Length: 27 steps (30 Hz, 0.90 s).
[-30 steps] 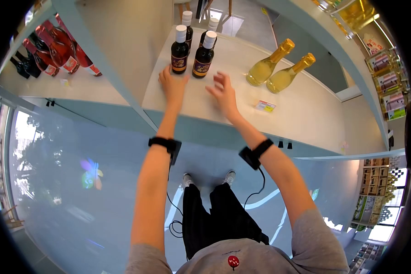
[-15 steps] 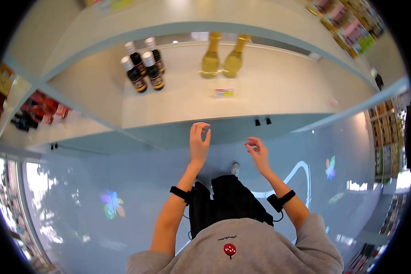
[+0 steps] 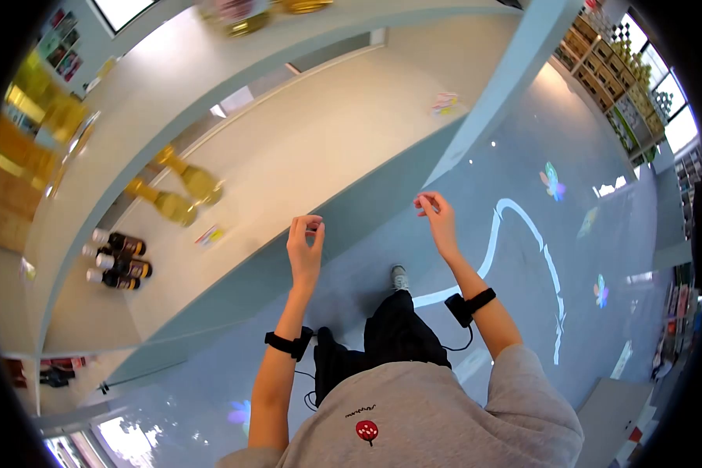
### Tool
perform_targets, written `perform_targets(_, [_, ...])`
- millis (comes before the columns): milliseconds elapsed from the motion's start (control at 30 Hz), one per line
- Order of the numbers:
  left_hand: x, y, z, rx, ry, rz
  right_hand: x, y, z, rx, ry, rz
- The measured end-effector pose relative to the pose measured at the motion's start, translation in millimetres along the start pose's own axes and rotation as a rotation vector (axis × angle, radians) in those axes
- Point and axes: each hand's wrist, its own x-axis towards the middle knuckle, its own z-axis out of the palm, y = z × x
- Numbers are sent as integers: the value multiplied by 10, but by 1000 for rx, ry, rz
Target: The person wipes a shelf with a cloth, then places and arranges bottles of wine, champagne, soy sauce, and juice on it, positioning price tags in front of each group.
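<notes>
My left hand (image 3: 305, 248) is raised near the shelf's front edge, its fingers curled but parted from the thumb, holding nothing. My right hand (image 3: 435, 218) hangs over the floor beside the cabinet front, with bent, slightly parted fingers and nothing in it. Two yellow-green bottles (image 3: 196, 183) stand on the shelf (image 3: 312, 148), left of my left hand. Farther left is a group of several dark bottles (image 3: 127, 265) with white caps. A price tag (image 3: 209, 235) lies near the yellow bottles, and another tag (image 3: 444, 103) is toward the shelf's right end.
An upper shelf (image 3: 156, 74) curves overhead, with blurred golden bottles at the far left. A pale blue upright (image 3: 495, 97) bounds the shelf on the right. Wooden crate shelving (image 3: 612, 86) stands at the upper right. The blue floor (image 3: 515, 312) carries a white line and projected flowers.
The view has turned right, so the shelf now slants and the bottles lie farther left. Both my hands remain raised and without objects; my left hand is lower relative to my right.
</notes>
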Motion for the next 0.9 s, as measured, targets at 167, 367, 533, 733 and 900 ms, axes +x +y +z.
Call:
perform_targets(167, [532,305,1472,-94,-98,-31,926,186,-791,24,89,21])
perform_targets(367, [1231,260,2637,-188,-98,-128,1875,232,-1297,17,92,28])
perform_targets(533, [1596,310,2988,-115,-142,-164,2568,259,-1320,-12,118,-20])
perform_targets(733, [1901,99,3467,-73,-110,-120,2678,321,-1289,-88,77,13])
perform_targets(900, [2013,-64,3600,-66,-113,-164,2890,403,-1297,-40,67,-74])
